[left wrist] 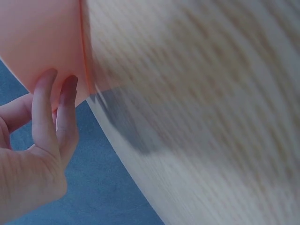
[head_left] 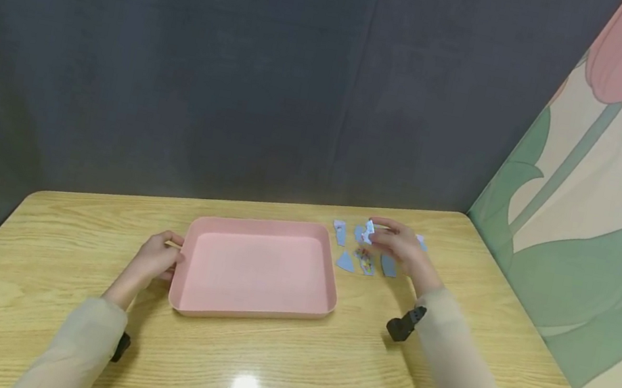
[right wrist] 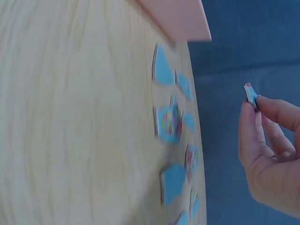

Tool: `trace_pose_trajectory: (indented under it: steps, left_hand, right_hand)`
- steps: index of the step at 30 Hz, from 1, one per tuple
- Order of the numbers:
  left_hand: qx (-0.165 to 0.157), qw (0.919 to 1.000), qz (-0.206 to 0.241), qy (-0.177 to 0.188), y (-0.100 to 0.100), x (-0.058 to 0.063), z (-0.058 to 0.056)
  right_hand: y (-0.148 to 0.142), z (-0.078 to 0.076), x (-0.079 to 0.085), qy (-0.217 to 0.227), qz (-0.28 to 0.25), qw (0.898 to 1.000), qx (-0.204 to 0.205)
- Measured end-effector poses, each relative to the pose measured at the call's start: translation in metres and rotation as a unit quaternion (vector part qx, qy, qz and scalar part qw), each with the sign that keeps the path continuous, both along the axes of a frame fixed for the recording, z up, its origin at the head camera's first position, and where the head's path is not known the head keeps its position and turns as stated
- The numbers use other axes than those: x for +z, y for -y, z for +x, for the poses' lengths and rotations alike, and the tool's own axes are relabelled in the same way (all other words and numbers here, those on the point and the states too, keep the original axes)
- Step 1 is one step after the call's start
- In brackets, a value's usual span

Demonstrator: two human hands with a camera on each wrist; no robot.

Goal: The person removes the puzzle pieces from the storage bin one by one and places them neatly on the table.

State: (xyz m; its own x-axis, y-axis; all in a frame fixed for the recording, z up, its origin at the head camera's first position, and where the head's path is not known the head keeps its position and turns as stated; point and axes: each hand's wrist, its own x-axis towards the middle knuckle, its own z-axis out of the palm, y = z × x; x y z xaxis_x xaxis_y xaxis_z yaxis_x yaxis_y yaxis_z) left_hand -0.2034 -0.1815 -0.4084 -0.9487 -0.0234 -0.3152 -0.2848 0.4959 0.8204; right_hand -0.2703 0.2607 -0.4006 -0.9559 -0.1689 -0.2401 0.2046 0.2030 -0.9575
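A pink rectangular tray (head_left: 250, 316) lies on the wooden table, its inside bare. My left hand (head_left: 155, 256) is at its left end, with fingertips touching the outer wall (left wrist: 56, 28). Slightly bent fingers (left wrist: 42, 112) rest against the pink surface near a corner. To the right of the tray, my right hand (head_left: 401, 245) pinches a small puzzle piece (right wrist: 251, 95) between thumb and fingertips, raised above the table. Below it lie several flat blue puzzle pieces (right wrist: 162, 66), some with coloured print, such as one patterned piece (right wrist: 168, 123). My right hand hides part of this group in the head view.
The wooden table (head_left: 316, 387) ends at a dark curtain (head_left: 215, 68) along the back. A wall with a painted tulip (head_left: 593, 166) stands on the right. Black wrist cameras (head_left: 405, 323) hang under both sleeves.
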Motion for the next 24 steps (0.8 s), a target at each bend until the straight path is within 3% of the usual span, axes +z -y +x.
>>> trace_pose_trajectory:
  steps: [13,24]
  left_hand:
    - [0.002,1.0,-0.005,-0.005,-0.001,0.0,0.0]
    - [0.004,1.0,-0.005,-0.002,-0.001,-0.001,0.0]
  right_hand:
    - [-0.058,0.006,-0.012,0.006,0.033,0.999,-0.025]
    - [-0.09,0.014,-0.022,0.009,0.052,0.998,-0.037]
